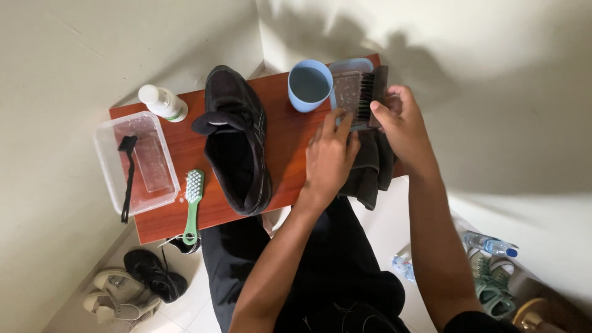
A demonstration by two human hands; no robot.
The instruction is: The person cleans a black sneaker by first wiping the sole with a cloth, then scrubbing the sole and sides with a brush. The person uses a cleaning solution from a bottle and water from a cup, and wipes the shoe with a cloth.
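3 brushes [365, 98], 1 black shoe [237, 139]

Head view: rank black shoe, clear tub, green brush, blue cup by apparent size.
1. black shoe
2. clear tub, looks close to the shoe in footprint, so the top two are unsure
3. green brush, long but thin
4. blue cup, similar to the brush
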